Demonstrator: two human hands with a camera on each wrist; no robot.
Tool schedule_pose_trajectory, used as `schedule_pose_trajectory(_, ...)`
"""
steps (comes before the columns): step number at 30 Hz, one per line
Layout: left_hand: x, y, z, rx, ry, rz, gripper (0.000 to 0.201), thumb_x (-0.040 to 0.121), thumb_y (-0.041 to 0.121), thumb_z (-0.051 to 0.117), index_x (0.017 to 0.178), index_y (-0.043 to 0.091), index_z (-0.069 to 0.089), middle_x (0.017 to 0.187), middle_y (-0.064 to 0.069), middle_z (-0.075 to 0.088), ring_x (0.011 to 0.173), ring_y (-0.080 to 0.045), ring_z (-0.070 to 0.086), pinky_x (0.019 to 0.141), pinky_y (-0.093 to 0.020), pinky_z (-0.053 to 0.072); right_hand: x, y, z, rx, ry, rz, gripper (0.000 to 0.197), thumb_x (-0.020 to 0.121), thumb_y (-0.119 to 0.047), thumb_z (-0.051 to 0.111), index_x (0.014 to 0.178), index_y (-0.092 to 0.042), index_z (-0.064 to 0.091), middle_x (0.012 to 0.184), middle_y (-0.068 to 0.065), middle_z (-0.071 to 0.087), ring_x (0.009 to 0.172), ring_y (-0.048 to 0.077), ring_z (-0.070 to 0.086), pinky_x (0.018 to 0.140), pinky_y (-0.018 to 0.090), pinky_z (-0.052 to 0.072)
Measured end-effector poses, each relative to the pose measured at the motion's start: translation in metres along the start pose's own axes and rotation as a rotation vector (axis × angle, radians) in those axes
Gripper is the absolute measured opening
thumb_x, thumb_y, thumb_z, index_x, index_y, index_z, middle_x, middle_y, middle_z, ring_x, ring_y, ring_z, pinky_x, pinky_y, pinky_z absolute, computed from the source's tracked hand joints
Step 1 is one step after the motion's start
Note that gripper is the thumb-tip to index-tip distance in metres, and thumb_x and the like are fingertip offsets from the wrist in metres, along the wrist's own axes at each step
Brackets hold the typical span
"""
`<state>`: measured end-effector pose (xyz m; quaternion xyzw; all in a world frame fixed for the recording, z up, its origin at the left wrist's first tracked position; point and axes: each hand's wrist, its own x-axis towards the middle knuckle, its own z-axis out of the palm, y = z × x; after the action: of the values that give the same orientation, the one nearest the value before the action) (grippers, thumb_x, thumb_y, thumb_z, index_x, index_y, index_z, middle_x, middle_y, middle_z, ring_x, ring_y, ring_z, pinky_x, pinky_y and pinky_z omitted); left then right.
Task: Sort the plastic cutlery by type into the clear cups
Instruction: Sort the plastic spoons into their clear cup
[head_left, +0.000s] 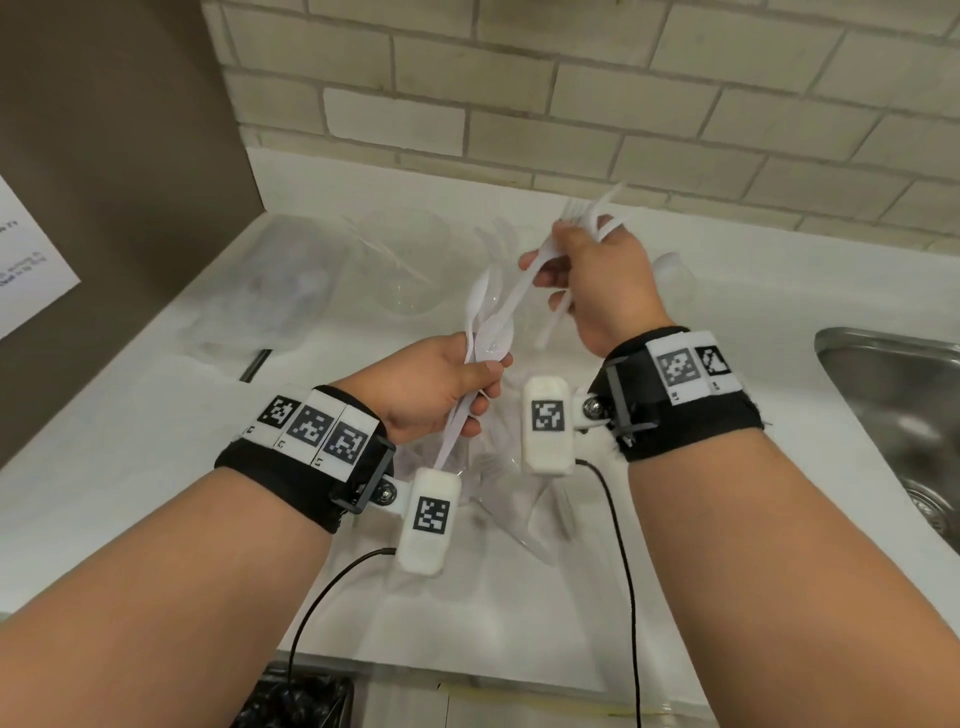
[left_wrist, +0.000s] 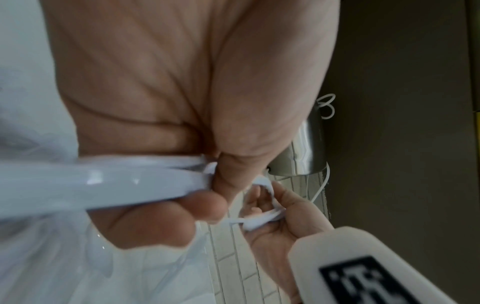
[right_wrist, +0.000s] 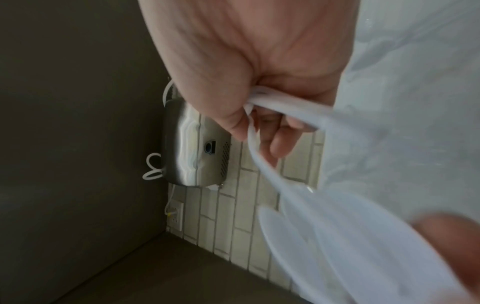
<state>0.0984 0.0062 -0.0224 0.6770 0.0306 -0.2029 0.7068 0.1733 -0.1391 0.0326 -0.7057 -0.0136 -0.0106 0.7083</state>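
Note:
My left hand (head_left: 457, 389) grips a bunch of white plastic spoons (head_left: 485, 327) by their handles, bowls pointing up and away. My right hand (head_left: 556, 275) grips a bunch of white cutlery (head_left: 587, 218) with fork prongs sticking up behind the knuckles and handles pointing down towards the spoons. Both hands are raised above the counter, close together. Clear cups stand behind them: one (head_left: 400, 265) at the left, one holding forks (head_left: 501, 239) in the middle, one (head_left: 675, 280) at the right. The left wrist view shows handles (left_wrist: 103, 185) under my thumb. In the right wrist view the cutlery (right_wrist: 280, 107) is blurred.
White counter (head_left: 156, 441) against a brick-tiled wall. A clear plastic bag (head_left: 275, 291) lies at the back left. A clear container (head_left: 498, 499) sits under my wrists. A steel sink (head_left: 893, 405) is at the right. A metal device (right_wrist: 192, 148) hangs on the wall.

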Motion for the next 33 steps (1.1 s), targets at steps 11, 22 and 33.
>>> schedule_pose_trajectory(11,-0.011,0.003,-0.025,-0.087,0.131,0.016,0.017,0.100,0.015,0.048,0.111,0.008,0.057,0.070,-0.002,0.052,0.054,-0.012,0.048,0.052,-0.025,0.047,0.104,-0.010,0.012,0.119,0.197,-0.140,0.038,0.092,-0.001,0.034,0.120,-0.023,0.046,0.115,0.021,0.057,0.082,0.029,0.063,0.058,0.026,0.050)
schedule_pose_trajectory(22,-0.003,-0.001,-0.027,-0.100,0.164,0.021,0.016,0.100,0.016,0.048,0.110,0.009,0.058,0.071,-0.002,0.053,0.053,-0.011,0.054,0.057,-0.027,0.053,0.130,0.051,0.032,-0.591,0.085,-0.069,0.013,0.087,-0.013,0.060,0.099,-0.009,0.059,0.092,0.005,0.062,0.082,0.019,0.060,0.073,0.023,0.041)
schedule_pose_trajectory(33,-0.001,0.000,-0.008,-0.071,0.125,0.045,0.014,0.100,0.020,0.048,0.104,0.015,0.061,0.070,0.000,0.055,0.054,-0.015,0.057,0.060,-0.033,0.053,0.074,0.014,0.016,-0.206,0.156,-0.107,0.050,0.082,-0.028,0.071,0.128,-0.014,0.056,0.121,0.000,0.061,0.112,0.012,0.058,0.097,0.028,0.045)
